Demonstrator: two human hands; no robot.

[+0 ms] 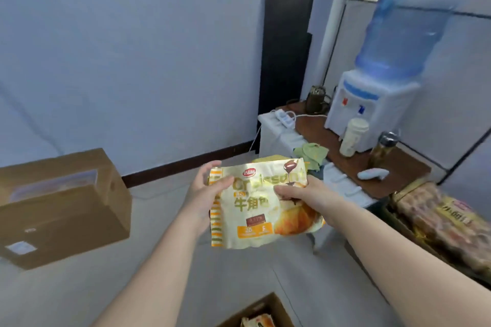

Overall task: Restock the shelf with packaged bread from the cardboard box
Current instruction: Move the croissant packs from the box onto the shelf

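Observation:
I hold a yellow-and-white croissant bread bag [255, 210] up in front of me with both hands. My left hand [206, 191] grips its left edge, thumb on the front. My right hand [297, 194] pinches its upper right part, fingers behind the bag. A second yellowish package edge [265, 160] shows just behind the top of the bag. An open cardboard box [268, 310] sits at the bottom edge with another bread bag [257, 321] inside. At the right edge, a dark shelf [398, 223] carries packaged bread [441, 220].
A closed cardboard box [61, 207] stands on the floor at the left. A brown-topped cabinet [398, 167] at the right bears a water dispenser [372, 114], a power strip [284, 117], a white cup [353, 135], a bottle [382, 148] and a green cloth [310, 154]. Dark boards [287, 42] lean on the wall.

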